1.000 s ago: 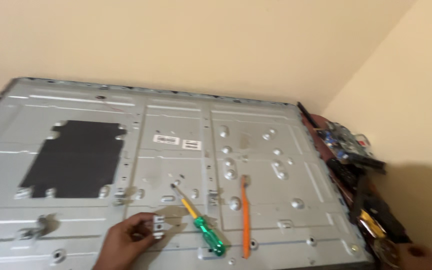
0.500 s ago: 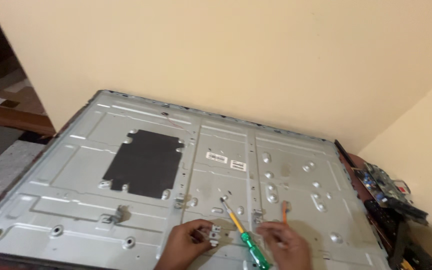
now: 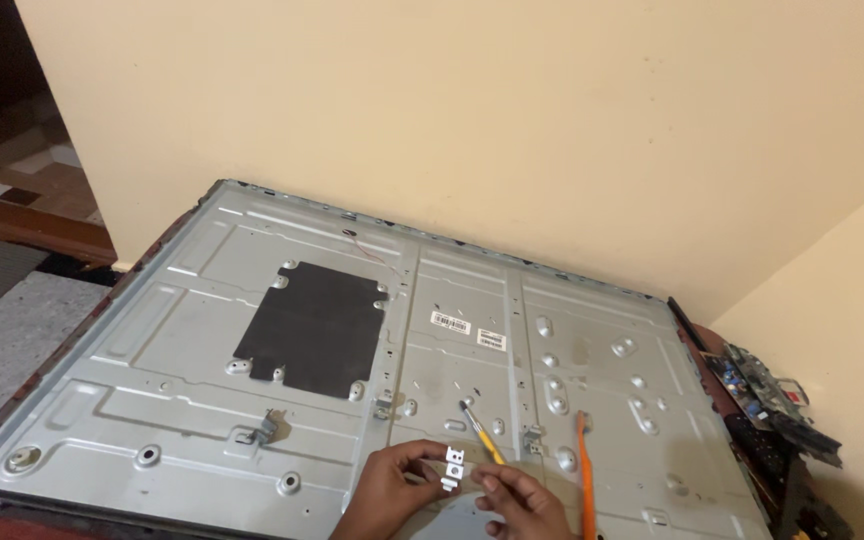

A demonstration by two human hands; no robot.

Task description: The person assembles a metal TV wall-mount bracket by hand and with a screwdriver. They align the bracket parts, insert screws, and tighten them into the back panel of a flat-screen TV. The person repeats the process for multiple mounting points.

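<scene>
A large grey metal back panel of a flat screen lies face down, with a black rectangular patch on it. At the bottom edge, my left hand and my right hand together hold a small silver metal bracket between their fingertips. A yellow-shafted screwdriver lies on the panel just behind the bracket, its tip pointing up and left. An orange tool lies to the right of my right hand.
Circuit boards and black parts lie off the panel's right edge. Beige walls meet at the back right. Grey carpet and a doorway with tiled floor are at the left. Two white labels sit mid-panel.
The view has swung up and left, so the panel sits lower in frame. My right hand came in from the right and joined the left on the bracket.
</scene>
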